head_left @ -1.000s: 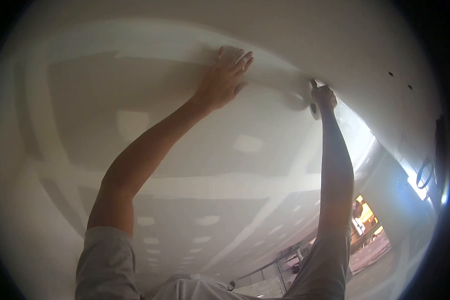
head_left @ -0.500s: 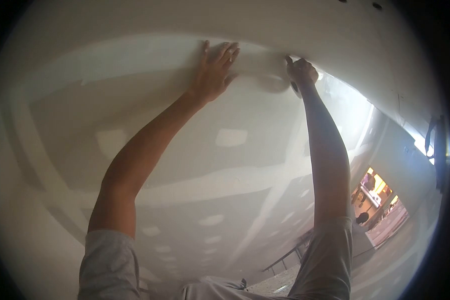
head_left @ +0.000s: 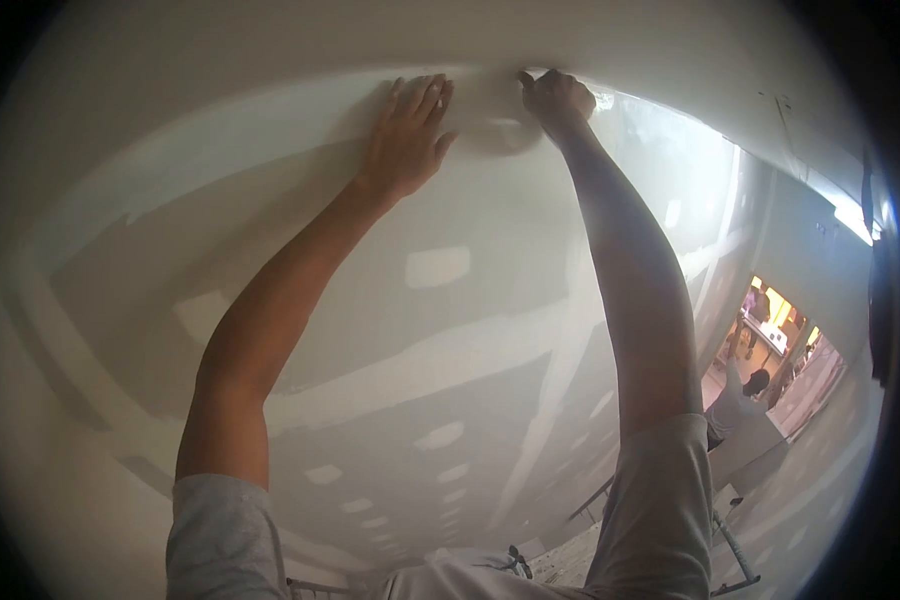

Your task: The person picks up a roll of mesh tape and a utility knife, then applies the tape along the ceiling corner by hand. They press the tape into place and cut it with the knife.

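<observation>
My left hand [head_left: 405, 145] lies flat with fingers spread on the wall [head_left: 490, 230], just below the edge where it meets the ceiling [head_left: 450, 35]. To its right, at the same edge, my right hand [head_left: 560, 100] is closed around something I cannot make out; the hand itself hides it. Pale bands and patches of compound mark the grey wall.
Bright light [head_left: 855, 215] shines at the right. A person in a light shirt [head_left: 735, 405] is at lower right, near a window-like opening [head_left: 770, 315]. Metal railing or frame parts [head_left: 735, 550] show at the bottom.
My right hand has moved left along the ceiling edge, closer to my left hand. The round object seen beside it earlier is now hidden. More of the other person shows.
</observation>
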{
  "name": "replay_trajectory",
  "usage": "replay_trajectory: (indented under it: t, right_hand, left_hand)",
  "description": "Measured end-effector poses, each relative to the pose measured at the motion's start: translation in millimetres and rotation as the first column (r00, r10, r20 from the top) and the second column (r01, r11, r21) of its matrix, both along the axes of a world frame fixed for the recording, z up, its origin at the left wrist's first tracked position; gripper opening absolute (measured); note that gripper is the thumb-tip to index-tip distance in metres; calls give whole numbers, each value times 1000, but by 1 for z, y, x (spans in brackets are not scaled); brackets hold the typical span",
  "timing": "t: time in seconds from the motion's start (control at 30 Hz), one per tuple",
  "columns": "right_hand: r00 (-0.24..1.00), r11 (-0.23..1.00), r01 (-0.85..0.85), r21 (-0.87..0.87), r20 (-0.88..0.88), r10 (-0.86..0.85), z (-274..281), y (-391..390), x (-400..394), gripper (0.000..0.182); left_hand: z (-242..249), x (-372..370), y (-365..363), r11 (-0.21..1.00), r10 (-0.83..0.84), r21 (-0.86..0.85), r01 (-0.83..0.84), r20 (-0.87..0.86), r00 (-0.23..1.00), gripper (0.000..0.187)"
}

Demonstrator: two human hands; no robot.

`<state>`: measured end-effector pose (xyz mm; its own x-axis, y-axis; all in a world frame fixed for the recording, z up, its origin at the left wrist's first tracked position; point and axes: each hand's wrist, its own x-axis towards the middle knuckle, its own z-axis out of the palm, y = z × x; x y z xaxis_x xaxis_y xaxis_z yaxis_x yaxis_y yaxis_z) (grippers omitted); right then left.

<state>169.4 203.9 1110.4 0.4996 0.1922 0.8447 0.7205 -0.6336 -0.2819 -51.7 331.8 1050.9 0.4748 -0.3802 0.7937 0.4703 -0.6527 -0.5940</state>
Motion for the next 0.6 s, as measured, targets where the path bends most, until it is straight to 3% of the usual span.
replay_trajectory:
  t: [0.2, 0.23, 0.27, 0.33, 0.37, 0.43, 0.6]
  right_hand:
    - [998, 998, 46, 45, -33, -45, 6, 3, 2, 70]
    - [999, 997, 11, 83, 36, -14, 2, 5, 9, 67]
    - [993, 997, -73, 31, -96, 75, 7, -1, 3, 66]
    - [990, 986, -27, 164, 137, 4, -3, 10, 18, 66]
    - [989, 986, -42, 159, 145, 19, -1, 8, 11, 66]
    - [997, 998, -22, -54, -76, 17, 10, -3, 8, 66]
    - [999, 1000, 12, 4, -53, -12, 10, -1, 18, 66]
  left_hand:
    - [11, 30, 2, 999, -6, 50, 5, 29, 1000, 63]
    - [10, 31, 2, 999, 6, 49, -8, 46, 999, 63]
    - [10, 33, 2, 998, 37, 41, -39, 58, 998, 63]
    - [11, 41, -1, 1000, -6, -3, 6, -18, 1000, 63]
    - [11, 39, 1, 1000, 8, -8, -8, -10, 1000, 63]
    - [17, 43, 1, 997, -46, 69, 47, -9, 999, 62]
    - [21, 69, 1, 995, -102, -26, 100, -94, 990, 58]
